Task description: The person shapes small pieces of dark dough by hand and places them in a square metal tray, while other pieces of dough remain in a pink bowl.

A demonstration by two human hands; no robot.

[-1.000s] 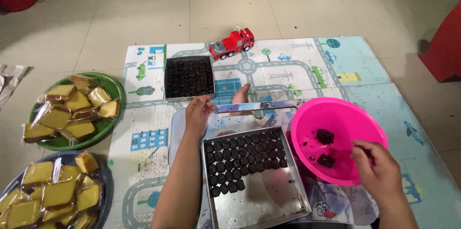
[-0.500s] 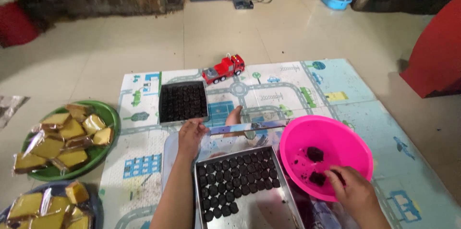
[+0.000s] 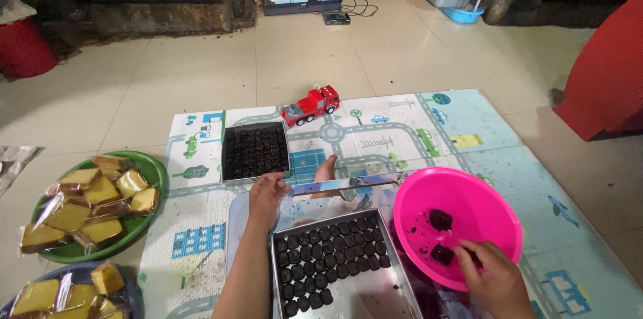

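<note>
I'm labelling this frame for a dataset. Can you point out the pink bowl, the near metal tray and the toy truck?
pink bowl (image 3: 497, 206): head view, bare inner wall.
near metal tray (image 3: 365, 297): head view, bare floor.
toy truck (image 3: 311, 106): head view, red body.

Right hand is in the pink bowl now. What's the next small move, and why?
Probably pinch the dark piece under the right hand and lift it toward the metal tray. The fingers already touch it in the pink bowl, the tray's near part is bare, and the left hand rests at its far edge.
</note>
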